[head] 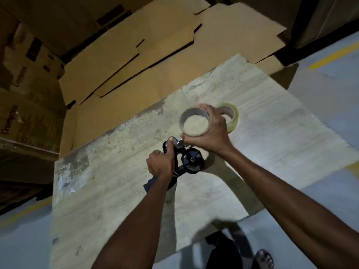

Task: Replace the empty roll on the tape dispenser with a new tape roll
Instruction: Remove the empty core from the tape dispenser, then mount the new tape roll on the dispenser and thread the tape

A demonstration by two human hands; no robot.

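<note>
Printed cartons (21, 105): stacked at the far left in shadow, brown, with dark lettering too blurred to read fully
Flat cardboard (136, 61): several unfolded sheets overlapping across the top, lying past the desk's far edge
Desk (116, 191): a pale, worn, scuffed slab running diagonally through the middle, with grey patches near its left corner
Left hand (160, 165): closed around the tape dispenser, thumb stretched forward onto the metal front end, forearm reaching in from the lower middle
Tape dispenser (191, 162): black hand-held type, held just above the desk near its centre; its round black hub faces up and carries no roll; the dark handle pokes out below the left wrist
Empty roll (195, 122): a bare grey-brown cardboard core, held above the desk just beyond the dispenser's front, open end towards the camera so the desk shows through it
Right hand (211, 133): fingers wrapped over the core's right side, thumb under its near rim, clasping it clear of the hub
New tape roll (232, 117): clear, yellowish, lying flat on the desk directly behind the right hand, partly hidden by it
Floor (330, 90): pale grey at the right with a yellow painted line; a sandalled foot (264, 258) at the bottom edge
</note>
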